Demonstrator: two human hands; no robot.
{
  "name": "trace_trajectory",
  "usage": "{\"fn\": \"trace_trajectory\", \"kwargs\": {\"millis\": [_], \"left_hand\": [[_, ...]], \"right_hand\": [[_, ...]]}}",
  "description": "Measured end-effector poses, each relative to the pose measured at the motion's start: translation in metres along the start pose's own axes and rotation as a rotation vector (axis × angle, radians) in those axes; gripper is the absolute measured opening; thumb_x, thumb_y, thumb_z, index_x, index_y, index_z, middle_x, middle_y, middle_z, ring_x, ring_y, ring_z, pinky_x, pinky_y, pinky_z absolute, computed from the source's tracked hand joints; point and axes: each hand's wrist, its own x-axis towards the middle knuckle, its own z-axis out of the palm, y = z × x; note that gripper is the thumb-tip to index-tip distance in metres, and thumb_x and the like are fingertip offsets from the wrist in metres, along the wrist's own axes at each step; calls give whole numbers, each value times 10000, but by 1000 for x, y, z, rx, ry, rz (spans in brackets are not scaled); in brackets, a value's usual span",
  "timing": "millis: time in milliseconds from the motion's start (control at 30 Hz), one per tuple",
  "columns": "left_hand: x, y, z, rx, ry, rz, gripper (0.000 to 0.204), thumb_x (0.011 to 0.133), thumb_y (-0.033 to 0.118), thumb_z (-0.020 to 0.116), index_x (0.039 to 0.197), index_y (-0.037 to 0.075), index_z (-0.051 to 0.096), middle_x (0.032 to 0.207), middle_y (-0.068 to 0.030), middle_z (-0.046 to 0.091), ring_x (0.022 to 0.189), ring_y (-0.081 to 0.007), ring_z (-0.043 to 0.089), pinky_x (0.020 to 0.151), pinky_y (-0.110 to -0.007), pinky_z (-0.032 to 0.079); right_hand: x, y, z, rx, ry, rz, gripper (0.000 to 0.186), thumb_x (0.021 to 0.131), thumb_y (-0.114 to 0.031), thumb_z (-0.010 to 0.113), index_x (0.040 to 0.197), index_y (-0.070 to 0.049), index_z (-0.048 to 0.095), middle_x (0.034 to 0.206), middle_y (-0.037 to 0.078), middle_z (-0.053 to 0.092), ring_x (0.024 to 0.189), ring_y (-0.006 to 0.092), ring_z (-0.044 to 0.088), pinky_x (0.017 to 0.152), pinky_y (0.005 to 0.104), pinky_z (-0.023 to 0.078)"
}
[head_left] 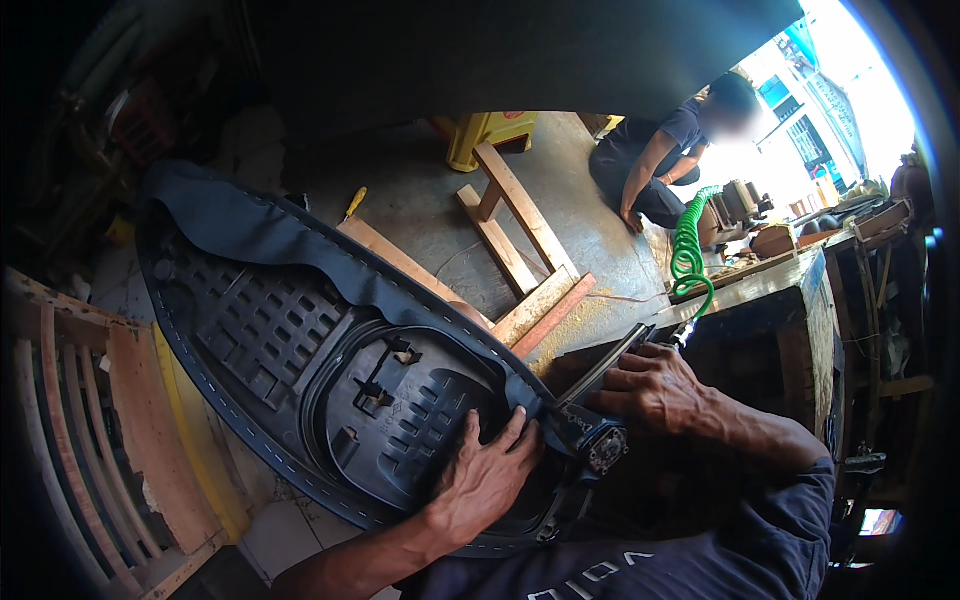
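A black motorcycle seat (pixel 270 325) lies upside down across my lap, its ribbed plastic base facing up. Black cover material (pixel 330 265) wraps over its rim; a row of staples runs along the near edge, while the far edge hangs loose and wavy. My left hand (pixel 482 475) rests on the base near the seat's right end, fingers spread and fingertips at the cover's edge. In my right hand (pixel 655 390) is a staple gun (pixel 603 372), its nose close to the cover at the hinge end. A green coiled air hose (pixel 688 245) connects to it.
Left of the seat stands a slatted wooden frame (pixel 125 430). Beyond the seat, a wooden frame (pixel 525 215), a yellow-handled tool (pixel 356 201) and a yellow stool (pixel 490 135) show. A person (pixel 650 150) crouches at the back right, beyond a workbench (pixel 770 285).
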Motion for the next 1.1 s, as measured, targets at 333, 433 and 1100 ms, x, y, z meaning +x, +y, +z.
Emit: {"fn": "trace_trajectory", "kwargs": {"millis": [333, 433, 1100], "left_hand": [[-3, 2, -2, 16, -17, 5, 505, 1021, 212, 527, 1503, 64, 537, 1615, -112, 447, 1572, -330, 305, 1135, -729, 365], [-6, 4, -1, 19, 11, -10, 451, 1019, 238, 552, 1440, 86, 605, 1566, -108, 496, 1558, -312, 339, 1132, -707, 380], [0, 5, -3, -39, -44, -3, 475, 1025, 190, 518, 1471, 33, 566, 1617, -129, 434, 1563, -338, 308, 1149, -753, 331]], "right_hand": [[-1, -8, 6, -111, -57, -31, 421, 811, -284, 676, 1217, -175, 698, 1118, 2, 666, 1083, 208, 672, 862, 405, 553], [2, -8, 12, -68, -60, -24, 403, 816, -280, 675, 1201, -163, 693, 1120, 10, 659, 1072, 211, 666, 850, 409, 551], [-29, -16, 16, 7, -19, 70, 392, 812, -275, 683, 1190, -175, 708, 1027, 1, 656, 1019, 223, 668, 858, 421, 555]]}}
